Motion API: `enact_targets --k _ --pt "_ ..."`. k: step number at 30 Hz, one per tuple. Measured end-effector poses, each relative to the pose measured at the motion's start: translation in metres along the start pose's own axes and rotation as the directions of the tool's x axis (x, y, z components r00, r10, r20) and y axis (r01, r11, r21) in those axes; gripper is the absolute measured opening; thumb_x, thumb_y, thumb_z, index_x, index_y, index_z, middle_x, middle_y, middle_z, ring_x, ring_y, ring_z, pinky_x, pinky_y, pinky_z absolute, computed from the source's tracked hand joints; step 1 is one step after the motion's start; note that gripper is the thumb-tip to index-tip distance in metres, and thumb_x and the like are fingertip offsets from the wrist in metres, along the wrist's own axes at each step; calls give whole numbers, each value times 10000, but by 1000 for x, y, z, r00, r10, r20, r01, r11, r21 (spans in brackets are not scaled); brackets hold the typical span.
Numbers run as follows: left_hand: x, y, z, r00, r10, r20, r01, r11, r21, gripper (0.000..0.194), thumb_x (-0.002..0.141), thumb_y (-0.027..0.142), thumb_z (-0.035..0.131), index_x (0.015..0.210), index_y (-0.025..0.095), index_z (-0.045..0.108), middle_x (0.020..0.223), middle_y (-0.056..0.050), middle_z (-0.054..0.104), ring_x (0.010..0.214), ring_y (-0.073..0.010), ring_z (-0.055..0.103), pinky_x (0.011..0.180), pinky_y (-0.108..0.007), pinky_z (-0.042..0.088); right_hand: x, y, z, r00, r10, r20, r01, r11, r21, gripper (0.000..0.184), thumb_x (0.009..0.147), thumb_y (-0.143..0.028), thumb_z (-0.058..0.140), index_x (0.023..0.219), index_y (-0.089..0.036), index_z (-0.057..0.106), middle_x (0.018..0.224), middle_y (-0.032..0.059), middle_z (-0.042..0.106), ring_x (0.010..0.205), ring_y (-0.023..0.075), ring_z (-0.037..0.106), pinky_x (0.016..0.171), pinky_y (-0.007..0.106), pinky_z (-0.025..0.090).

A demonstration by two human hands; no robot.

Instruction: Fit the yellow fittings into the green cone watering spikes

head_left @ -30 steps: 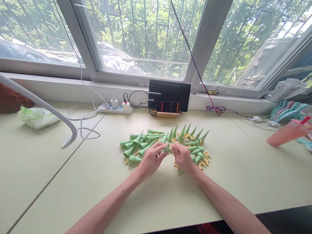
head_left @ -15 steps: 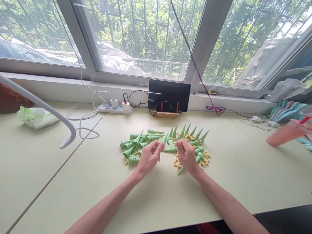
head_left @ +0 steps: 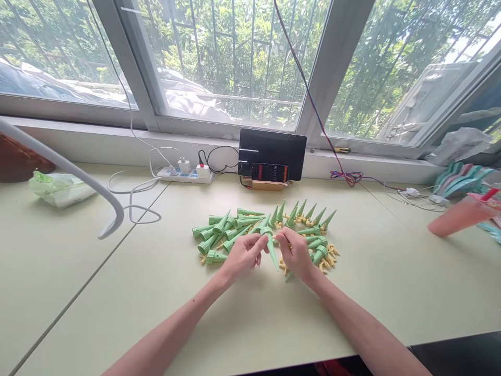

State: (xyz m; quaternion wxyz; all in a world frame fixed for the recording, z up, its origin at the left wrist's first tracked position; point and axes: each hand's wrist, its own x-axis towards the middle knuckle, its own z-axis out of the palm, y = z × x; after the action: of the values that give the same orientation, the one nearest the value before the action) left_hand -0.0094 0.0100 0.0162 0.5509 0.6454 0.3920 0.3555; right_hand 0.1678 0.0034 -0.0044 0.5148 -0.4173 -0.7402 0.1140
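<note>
My left hand is closed on a green plastic watering spike, gripping it near its wide ribbed cap. The spike's point slants down toward me. Close by on the right, my right hand pinches a small yellow valve piece against the spike's side; whether it sits in a hole I cannot tell. More green spikes lie in a heap beyond my left hand. Around my right hand are loose yellow valve pieces, and behind it several spikes stand point up with yellow pieces at their bases.
A phone leans against a dark tablet at the back of the table. Left of them lies a power strip with cables. A white curved stand reaches in from the left; a pink drink cup lies tilted at right.
The spike between my hands has come nearer to me, its point now low and clear of the pile. My right hand has moved slightly left, bringing the yellow piece to the spike.
</note>
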Motion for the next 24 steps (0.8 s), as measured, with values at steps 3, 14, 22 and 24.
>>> enact_targets --k 3,14,22,24 --pt "-1 1 1 999 36 -27 -35 999 13 389 874 510 577 699 167 517 495 51 491 418 -76 455 444 -197 364 -1 3 0 1000 16 18 -16 1000 8 305 1014 -274 392 722 -200 439 612 -36 415 537 106 370 532 239 327" --pt "3 -11 2 951 292 -104 -266 941 207 237 882 384 614 1016 199 674 905 -29 596 583 -80 477 502 -203 470 -1 5 -1 997 39 73 -39 999 -6 342 1021 -303 352 694 -209 387 600 -33 403 519 109 354 511 245 306" --pt "1 -8 4 911 368 -183 -290 891 349 224 899 347 587 1079 250 678 992 -34 613 555 -66 464 501 -202 435 -1 4 2 999 24 48 -23 999 -25 316 1008 -266 391 698 -205 408 607 -30 415 530 108 360 517 240 307" --pt "0 -6 5 931 295 -216 -222 926 306 296 877 381 605 1135 239 634 1002 -38 623 530 -65 475 476 -205 426 -1 2 2 1000 25 9 -25 999 -34 300 1006 -254 398 713 -200 438 619 -25 431 544 111 375 530 239 316"
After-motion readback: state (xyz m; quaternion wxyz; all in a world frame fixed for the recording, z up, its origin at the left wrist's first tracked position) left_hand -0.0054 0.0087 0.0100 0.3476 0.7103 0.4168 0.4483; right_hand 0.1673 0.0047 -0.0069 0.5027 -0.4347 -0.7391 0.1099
